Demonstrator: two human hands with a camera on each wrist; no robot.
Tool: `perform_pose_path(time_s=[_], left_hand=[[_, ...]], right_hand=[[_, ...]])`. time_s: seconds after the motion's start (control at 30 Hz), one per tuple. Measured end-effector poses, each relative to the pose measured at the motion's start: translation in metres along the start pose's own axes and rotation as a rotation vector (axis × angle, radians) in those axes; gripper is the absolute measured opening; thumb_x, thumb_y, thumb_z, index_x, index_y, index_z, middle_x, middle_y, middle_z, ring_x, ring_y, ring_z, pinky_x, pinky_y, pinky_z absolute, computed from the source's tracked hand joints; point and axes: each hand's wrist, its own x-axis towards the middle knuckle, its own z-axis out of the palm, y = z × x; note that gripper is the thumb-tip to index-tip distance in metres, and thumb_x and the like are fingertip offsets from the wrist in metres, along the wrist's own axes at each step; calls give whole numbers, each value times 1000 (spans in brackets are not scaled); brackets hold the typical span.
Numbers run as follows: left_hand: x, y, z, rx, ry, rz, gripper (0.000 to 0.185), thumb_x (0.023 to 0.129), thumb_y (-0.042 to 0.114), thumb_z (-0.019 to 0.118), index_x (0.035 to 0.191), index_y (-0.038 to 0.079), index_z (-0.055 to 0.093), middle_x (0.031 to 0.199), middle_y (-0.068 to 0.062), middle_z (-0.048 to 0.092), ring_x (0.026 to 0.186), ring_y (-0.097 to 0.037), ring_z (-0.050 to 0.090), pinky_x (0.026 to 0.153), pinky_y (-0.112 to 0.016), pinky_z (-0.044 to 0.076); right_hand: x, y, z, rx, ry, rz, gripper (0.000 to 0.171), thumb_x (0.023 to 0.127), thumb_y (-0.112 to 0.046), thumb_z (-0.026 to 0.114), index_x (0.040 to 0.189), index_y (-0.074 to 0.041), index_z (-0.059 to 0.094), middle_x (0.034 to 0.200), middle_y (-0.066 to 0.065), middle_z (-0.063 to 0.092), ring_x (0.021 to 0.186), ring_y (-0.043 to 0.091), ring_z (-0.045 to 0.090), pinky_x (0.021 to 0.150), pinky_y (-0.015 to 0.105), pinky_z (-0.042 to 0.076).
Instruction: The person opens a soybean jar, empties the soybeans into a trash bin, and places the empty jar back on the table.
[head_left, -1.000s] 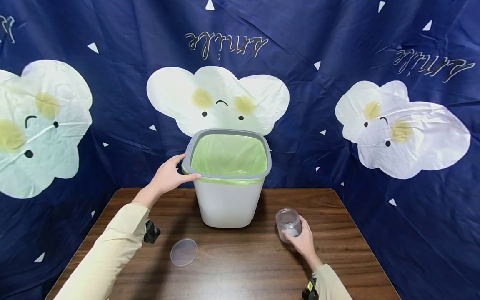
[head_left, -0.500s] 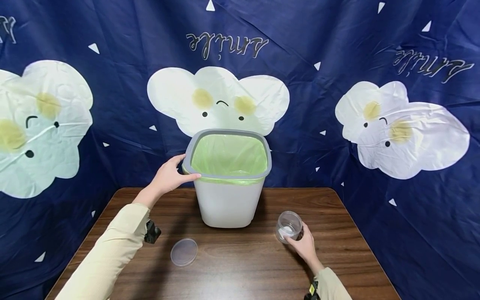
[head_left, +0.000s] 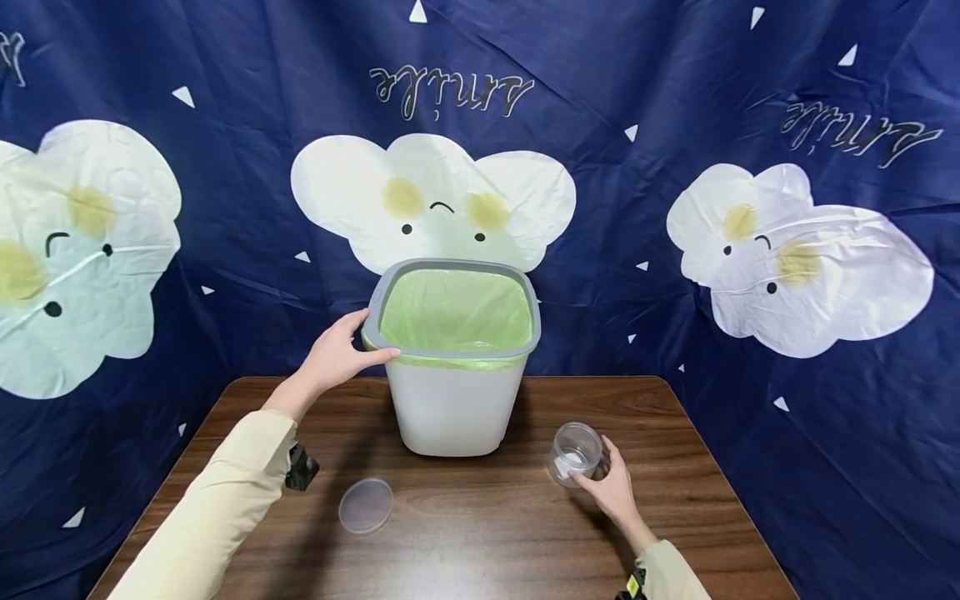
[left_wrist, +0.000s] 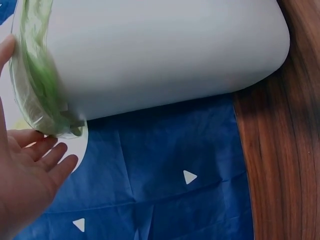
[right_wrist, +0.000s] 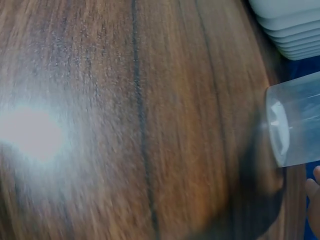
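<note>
A white trash can point(head_left: 459, 408) with a grey rim and pale green liner point(head_left: 453, 312) stands at the back of the table. My left hand point(head_left: 333, 354) holds its left front corner, thumb on the front rim and fingers along the side. In the left wrist view, a fingertip meets the gathered liner while the other fingers curve loosely. My right hand point(head_left: 611, 487) is around a clear plastic jar point(head_left: 576, 442) on the right, thumb across its near side. The jar is uncapped, with something whitish low inside. A round clear lid point(head_left: 366, 506) lies flat at left.
The brown wooden table point(head_left: 465, 533) ends just behind the trash can. A dark blue curtain point(head_left: 615, 208) with cloud prints hangs around the back and sides. At the upper right of the right wrist view, a white ribbed surface point(right_wrist: 295, 30) shows.
The jar has gone from tilted to more upright, its mouth turning up, and the right hand's fingers have shifted slightly on it. The left hand, trash can and lid stay put.
</note>
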Motion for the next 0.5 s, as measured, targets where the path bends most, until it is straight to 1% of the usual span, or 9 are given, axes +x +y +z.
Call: perform_pose_path(time_s=[0.1,0.2,0.23,0.37,0.47,0.5], left_hand=[[-1,0,1,-4,-29,-7,103,74,60,61,144,1,16,146,-22,21,133,-38,20,103,-54,22],[-3,1,4,4,-39,-1,101,77,60,58,144,0,11,147,-23,17,134,-38,17,104,-54,21],[-4,0,4,9,-35,9,100,79,59,57,144,-1,11,147,-23,16,134,-39,17,105,-54,20],[-12,-5,8,28,4,85,93,84,54,54,144,-1,9,148,-23,14,134,-39,15,105,-54,18],[-20,-15,10,39,26,131,88,87,50,52,144,-1,8,148,-22,12,134,-40,13,106,-54,16],[-24,-19,11,44,30,135,87,87,49,51,144,-1,7,148,-22,12,134,-41,12,106,-55,15]], right_hand=[[2,-6,-8,-5,-12,-21,89,60,-13,83,132,8,35,117,28,52,106,38,53,91,45,41],[6,-13,-15,-34,-19,-40,91,59,-15,84,133,6,35,120,27,50,109,37,50,93,46,37],[8,-15,-17,-43,-24,-47,92,59,-16,84,133,6,35,121,27,50,111,37,49,94,47,35],[15,-21,-22,-81,-43,-66,93,59,-21,84,135,3,34,125,26,47,115,36,45,96,48,32],[18,-25,-24,-109,-69,-79,95,60,-24,83,136,0,33,128,24,44,118,37,41,97,49,32],[20,-27,-25,-121,-78,-84,95,60,-25,83,136,-1,33,129,24,43,119,37,40,97,50,31]])
